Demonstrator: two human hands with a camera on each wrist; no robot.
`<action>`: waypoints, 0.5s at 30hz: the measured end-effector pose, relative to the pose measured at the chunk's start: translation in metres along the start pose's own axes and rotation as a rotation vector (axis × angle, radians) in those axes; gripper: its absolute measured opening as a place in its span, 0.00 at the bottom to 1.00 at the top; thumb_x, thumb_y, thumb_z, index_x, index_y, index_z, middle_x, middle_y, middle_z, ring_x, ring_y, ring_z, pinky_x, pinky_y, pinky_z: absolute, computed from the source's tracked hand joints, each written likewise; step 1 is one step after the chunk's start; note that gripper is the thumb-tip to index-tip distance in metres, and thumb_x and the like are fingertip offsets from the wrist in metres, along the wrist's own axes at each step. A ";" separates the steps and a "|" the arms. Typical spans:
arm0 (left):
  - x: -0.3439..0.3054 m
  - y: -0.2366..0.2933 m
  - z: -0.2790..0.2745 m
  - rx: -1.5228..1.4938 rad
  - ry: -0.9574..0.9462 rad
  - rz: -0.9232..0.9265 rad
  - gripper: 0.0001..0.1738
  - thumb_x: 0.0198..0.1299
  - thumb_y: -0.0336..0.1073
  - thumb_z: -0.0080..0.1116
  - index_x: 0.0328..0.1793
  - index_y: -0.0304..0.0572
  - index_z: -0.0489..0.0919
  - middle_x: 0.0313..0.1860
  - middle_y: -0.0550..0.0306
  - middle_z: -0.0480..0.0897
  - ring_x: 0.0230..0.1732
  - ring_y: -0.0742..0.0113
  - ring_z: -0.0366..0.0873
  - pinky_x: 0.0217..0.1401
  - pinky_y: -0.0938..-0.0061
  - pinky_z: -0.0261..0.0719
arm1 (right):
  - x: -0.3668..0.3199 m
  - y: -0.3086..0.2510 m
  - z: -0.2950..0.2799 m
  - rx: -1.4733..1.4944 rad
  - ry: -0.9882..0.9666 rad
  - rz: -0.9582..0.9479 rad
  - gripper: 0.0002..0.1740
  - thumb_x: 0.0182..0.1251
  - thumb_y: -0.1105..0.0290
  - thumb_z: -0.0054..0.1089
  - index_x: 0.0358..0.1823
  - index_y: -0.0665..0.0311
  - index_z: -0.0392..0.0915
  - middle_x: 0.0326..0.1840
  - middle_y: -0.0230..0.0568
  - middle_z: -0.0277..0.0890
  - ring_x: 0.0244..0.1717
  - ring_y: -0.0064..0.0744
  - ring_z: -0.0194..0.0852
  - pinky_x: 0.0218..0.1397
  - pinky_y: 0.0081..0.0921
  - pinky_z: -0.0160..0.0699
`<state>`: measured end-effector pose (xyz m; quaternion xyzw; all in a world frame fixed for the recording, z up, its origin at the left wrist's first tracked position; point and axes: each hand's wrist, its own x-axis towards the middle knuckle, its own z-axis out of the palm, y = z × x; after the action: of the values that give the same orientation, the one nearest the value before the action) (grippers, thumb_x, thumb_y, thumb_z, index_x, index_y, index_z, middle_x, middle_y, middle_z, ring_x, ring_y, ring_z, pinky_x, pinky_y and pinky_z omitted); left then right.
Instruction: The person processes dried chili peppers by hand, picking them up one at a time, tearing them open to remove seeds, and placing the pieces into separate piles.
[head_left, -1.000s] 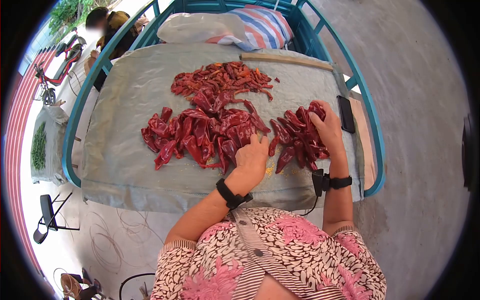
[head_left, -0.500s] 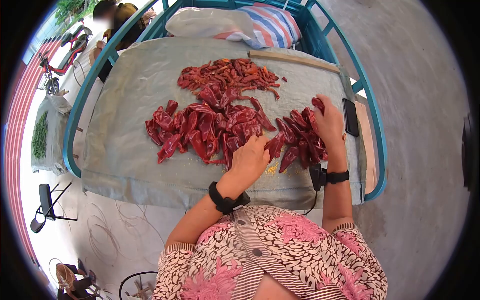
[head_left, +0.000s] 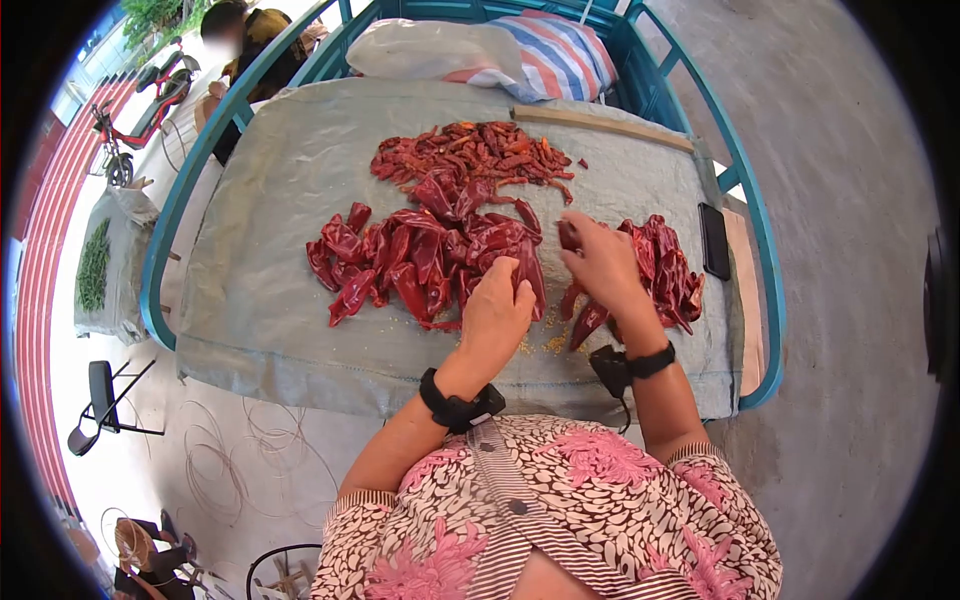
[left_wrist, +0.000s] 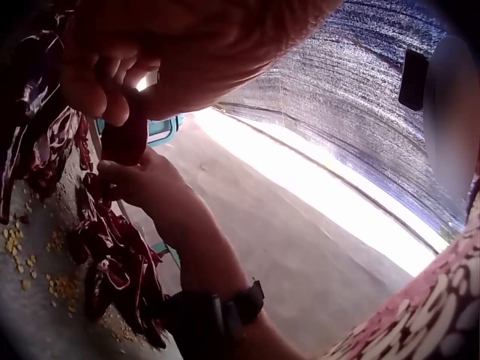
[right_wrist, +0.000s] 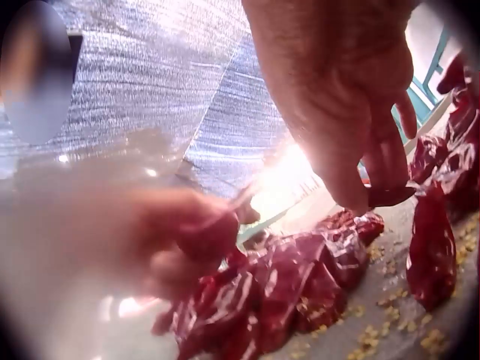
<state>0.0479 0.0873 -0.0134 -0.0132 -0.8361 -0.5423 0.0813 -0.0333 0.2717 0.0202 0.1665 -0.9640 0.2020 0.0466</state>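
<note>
Over the front of a heap of large dried red chilies (head_left: 405, 255), my left hand (head_left: 493, 312) pinches a dark red dried chili (left_wrist: 126, 141) between thumb and fingers. My right hand (head_left: 607, 268) is close by on the right, a dark chili (head_left: 569, 236) at its fingertips. In the right wrist view the left hand (right_wrist: 176, 244) is blurred, and much of what the right hand holds lies behind its fingers. A second group of large chilies (head_left: 668, 275) lies right of the right hand, partly covered by its forearm. Loose yellow seeds (head_left: 555, 344) are scattered between the two groups.
Smaller dried chilies (head_left: 480, 150) are spread farther back on the grey-green sheet (head_left: 260, 250). A phone (head_left: 714, 241) lies at the right edge and a wooden strip (head_left: 600, 128) at the back. The blue-green cart rail (head_left: 757, 250) runs around the sheet. Another person sits at far left.
My right hand has left the right-hand chilies and moved left with a chili, close to my left hand. The left hand has drawn slightly back from the heap. The head view has shifted slightly.
</note>
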 end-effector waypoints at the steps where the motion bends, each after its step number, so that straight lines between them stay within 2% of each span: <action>1: 0.001 -0.002 0.001 -0.030 -0.073 0.013 0.20 0.69 0.35 0.57 0.62 0.31 0.74 0.55 0.33 0.81 0.55 0.33 0.80 0.58 0.51 0.79 | -0.003 0.004 -0.008 0.055 0.066 -0.001 0.26 0.62 0.65 0.69 0.62 0.57 0.77 0.43 0.41 0.89 0.48 0.47 0.86 0.54 0.45 0.77; 2: 0.002 -0.006 0.006 -0.060 -0.146 0.025 0.20 0.69 0.36 0.58 0.63 0.33 0.75 0.55 0.34 0.80 0.55 0.33 0.80 0.58 0.51 0.79 | -0.010 0.006 -0.020 0.102 0.115 0.015 0.27 0.62 0.65 0.70 0.63 0.57 0.77 0.45 0.43 0.88 0.49 0.47 0.86 0.52 0.44 0.79; 3: 0.001 -0.007 0.009 -0.090 -0.220 0.037 0.21 0.69 0.37 0.58 0.65 0.34 0.75 0.56 0.35 0.80 0.55 0.33 0.80 0.58 0.51 0.79 | -0.013 0.009 -0.031 -0.011 0.133 0.058 0.27 0.61 0.65 0.71 0.62 0.57 0.78 0.46 0.45 0.88 0.49 0.48 0.86 0.53 0.44 0.79; 6: -0.008 0.003 0.021 0.060 -0.299 0.109 0.22 0.69 0.41 0.63 0.64 0.38 0.77 0.52 0.42 0.79 0.45 0.41 0.82 0.52 0.57 0.80 | -0.016 0.011 -0.042 -0.200 0.232 0.104 0.26 0.61 0.65 0.71 0.62 0.57 0.78 0.48 0.47 0.86 0.51 0.51 0.84 0.54 0.45 0.80; 7: -0.008 0.006 0.017 0.103 -0.320 0.123 0.24 0.67 0.42 0.64 0.65 0.40 0.77 0.52 0.44 0.75 0.44 0.40 0.82 0.48 0.55 0.81 | -0.016 0.012 -0.044 -0.237 0.273 0.107 0.26 0.61 0.65 0.71 0.62 0.57 0.78 0.49 0.48 0.85 0.52 0.52 0.84 0.54 0.46 0.81; 10: -0.003 0.004 0.009 0.301 -0.255 0.115 0.25 0.63 0.38 0.68 0.65 0.42 0.77 0.52 0.43 0.74 0.46 0.41 0.83 0.47 0.52 0.82 | 0.000 -0.005 -0.032 -0.060 0.038 0.138 0.26 0.64 0.65 0.68 0.65 0.54 0.78 0.56 0.51 0.84 0.59 0.51 0.81 0.60 0.45 0.79; 11: -0.001 0.004 0.005 0.338 -0.213 0.112 0.26 0.61 0.36 0.69 0.65 0.42 0.77 0.53 0.44 0.73 0.47 0.41 0.83 0.47 0.52 0.83 | 0.006 0.002 -0.014 0.013 0.039 0.089 0.26 0.65 0.64 0.67 0.65 0.54 0.77 0.57 0.51 0.82 0.60 0.54 0.80 0.61 0.45 0.79; 15: -0.003 0.003 -0.002 0.417 -0.098 0.129 0.28 0.56 0.30 0.71 0.64 0.44 0.77 0.57 0.46 0.72 0.47 0.42 0.83 0.46 0.51 0.84 | 0.030 -0.002 0.033 -0.012 -0.064 0.014 0.27 0.64 0.67 0.66 0.65 0.53 0.75 0.56 0.50 0.80 0.59 0.56 0.78 0.60 0.47 0.79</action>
<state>0.0513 0.0872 -0.0107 -0.0760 -0.9305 -0.3502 0.0759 -0.0615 0.2480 -0.0045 0.1658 -0.9674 0.1910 0.0154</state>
